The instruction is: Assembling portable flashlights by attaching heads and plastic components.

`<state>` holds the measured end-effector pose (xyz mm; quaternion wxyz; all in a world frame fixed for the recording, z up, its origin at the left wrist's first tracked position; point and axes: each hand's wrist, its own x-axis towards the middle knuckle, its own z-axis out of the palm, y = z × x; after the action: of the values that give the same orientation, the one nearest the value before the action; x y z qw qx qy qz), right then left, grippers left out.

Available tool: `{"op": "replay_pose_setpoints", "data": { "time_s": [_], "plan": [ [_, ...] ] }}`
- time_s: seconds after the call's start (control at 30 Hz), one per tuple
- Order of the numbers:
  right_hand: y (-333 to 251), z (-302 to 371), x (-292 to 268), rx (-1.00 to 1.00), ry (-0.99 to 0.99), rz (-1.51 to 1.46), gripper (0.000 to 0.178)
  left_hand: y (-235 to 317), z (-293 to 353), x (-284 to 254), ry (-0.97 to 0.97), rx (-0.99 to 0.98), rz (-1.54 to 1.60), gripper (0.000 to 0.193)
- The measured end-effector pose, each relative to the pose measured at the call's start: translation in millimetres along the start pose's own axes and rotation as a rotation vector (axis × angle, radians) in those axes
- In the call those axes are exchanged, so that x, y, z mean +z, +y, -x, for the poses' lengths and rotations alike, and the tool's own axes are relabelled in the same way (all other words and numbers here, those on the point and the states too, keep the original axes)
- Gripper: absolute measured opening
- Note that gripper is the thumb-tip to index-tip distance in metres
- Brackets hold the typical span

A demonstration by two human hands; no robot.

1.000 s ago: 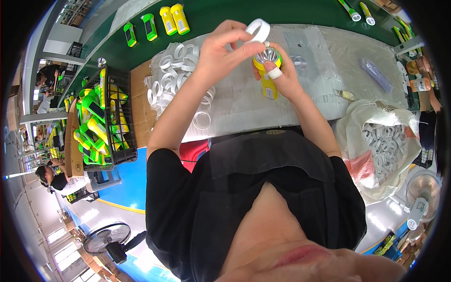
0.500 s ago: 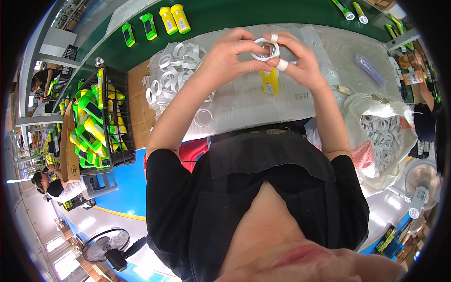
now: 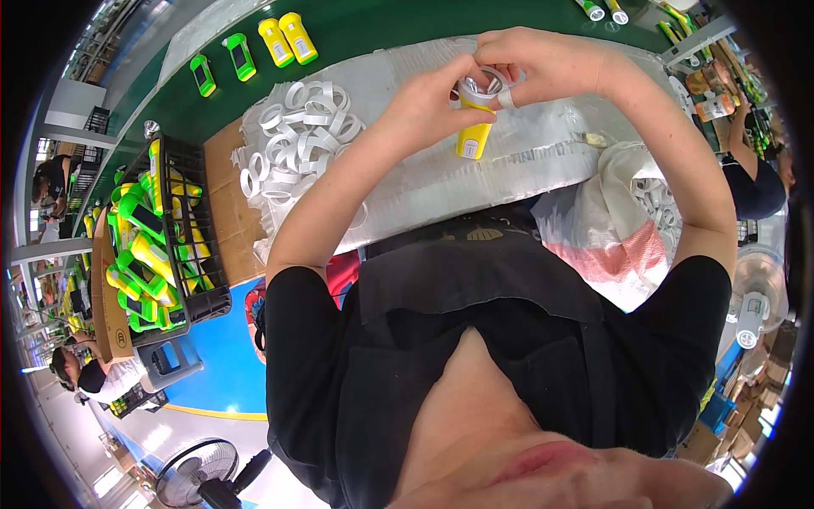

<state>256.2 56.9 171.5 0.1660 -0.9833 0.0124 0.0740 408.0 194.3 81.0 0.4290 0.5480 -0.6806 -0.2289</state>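
Above the middle of the work surface, a yellow flashlight (image 3: pixel 472 142) is between my hands, its wide head toward me. A white ring (image 3: pixel 481 95) sits at the rim of that head; whether it is fully seated cannot be made out. My left hand (image 3: pixel 439 100) is closed on the near left side of the head, its thumb pressed below the ring. Over the far right side curls my right hand (image 3: pixel 547 66), with its fingers at the rim and white tape on a finger. The fingertips partly hide the lens. Left of my hands lies a heap of loose white rings (image 3: pixel 307 136).
Green and yellow flashlights fill a black crate (image 3: pixel 203 293) at the left. Several more, including a green one (image 3: pixel 241 58), stand on the green belt (image 3: pixel 365 25) behind. A white woven sack (image 3: pixel 617 182) with white rings is at the right. Other people work at both sides.
My right elbow has swung outward and my right hand has turned over the flashlight's head. The flashlight has come slightly left, and the whole view has shifted.
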Motion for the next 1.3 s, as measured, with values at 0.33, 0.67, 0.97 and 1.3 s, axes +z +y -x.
{"op": "replay_pose_setpoints", "data": {
  "time_s": [0.33,0.67,0.97,1.3],
  "plan": [
    [-3,-1,16,0.242,0.103,0.052,0.037,-4,-10,10,0.014,-0.015,-0.109,0.043],
    [6,2,22,0.218,0.294,0.026,0.053,-8,-12,20,0.116,0.075,-0.085,0.042],
    [-6,0,24,0.523,0.189,0.184,0.046,-5,-10,24,0.107,0.074,-0.107,0.042],
    [8,4,38,0.329,0.315,0.108,0.039,-11,-11,24,0.120,0.117,-0.102,0.040]
  ]
}}
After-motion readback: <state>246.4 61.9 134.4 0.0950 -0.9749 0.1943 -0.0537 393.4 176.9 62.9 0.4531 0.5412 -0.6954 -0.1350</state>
